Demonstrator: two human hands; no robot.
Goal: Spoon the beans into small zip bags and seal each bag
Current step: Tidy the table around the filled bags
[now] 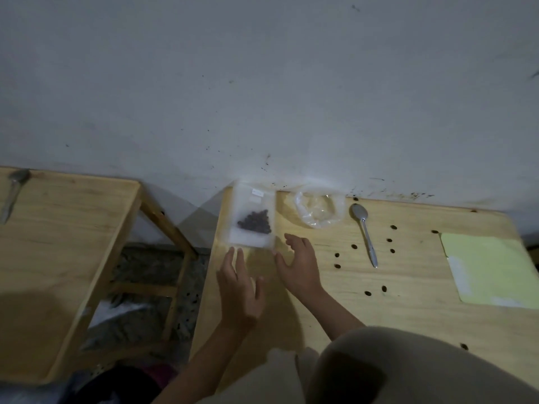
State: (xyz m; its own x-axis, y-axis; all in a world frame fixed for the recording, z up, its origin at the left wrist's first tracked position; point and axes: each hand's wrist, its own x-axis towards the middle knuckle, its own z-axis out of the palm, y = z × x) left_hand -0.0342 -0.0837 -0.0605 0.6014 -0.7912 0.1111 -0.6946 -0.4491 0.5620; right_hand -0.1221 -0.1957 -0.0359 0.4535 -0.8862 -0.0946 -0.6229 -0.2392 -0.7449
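zip bag (252, 217) holds dark beans (255, 221) (seemingly sealed), both hands (269, 277) loose-fingered, gripping nothing.

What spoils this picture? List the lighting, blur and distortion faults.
Head view: dim, greyish light throughout; both hands, left hand and right hand, slightly motion-blurred; their shadows darken the table; wide-angle lens bends the table edges; bag of beans looks hazy.

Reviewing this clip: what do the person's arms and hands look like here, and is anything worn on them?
Both hands, the left hand and the right hand, are bare: no gloves, rings, watch or bands show. Both forearms are bare too. A loose, light beige sleeve covers the right upper arm at the bottom of the view. No sleeve shows on the left arm.
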